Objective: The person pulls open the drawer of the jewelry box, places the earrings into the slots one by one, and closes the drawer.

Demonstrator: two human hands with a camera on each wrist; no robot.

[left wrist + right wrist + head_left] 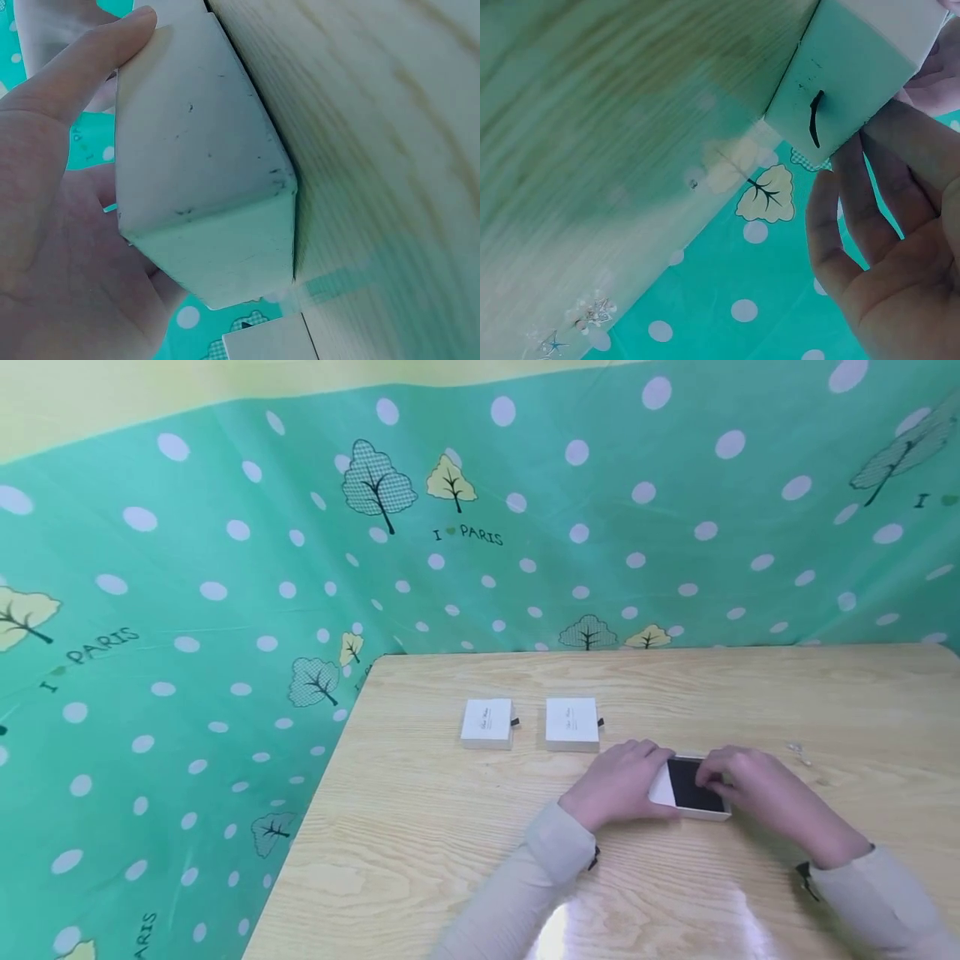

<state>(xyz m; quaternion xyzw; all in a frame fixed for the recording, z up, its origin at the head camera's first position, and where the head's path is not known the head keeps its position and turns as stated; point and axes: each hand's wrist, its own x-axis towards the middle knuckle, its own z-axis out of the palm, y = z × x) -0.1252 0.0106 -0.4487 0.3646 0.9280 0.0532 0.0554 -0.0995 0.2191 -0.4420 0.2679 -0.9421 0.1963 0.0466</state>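
The white box (692, 789) lies low and right of centre on the counter (450, 827), long axis left to right; left hand (618, 783) grips its left end, right hand (765, 793) its right, fingers curled round it; both equally near.

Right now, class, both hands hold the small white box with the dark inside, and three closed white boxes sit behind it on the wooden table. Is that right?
Not quite. Both hands, left hand and right hand, do hold the small white box, but the head view shows only two closed white boxes behind it on the wooden table.
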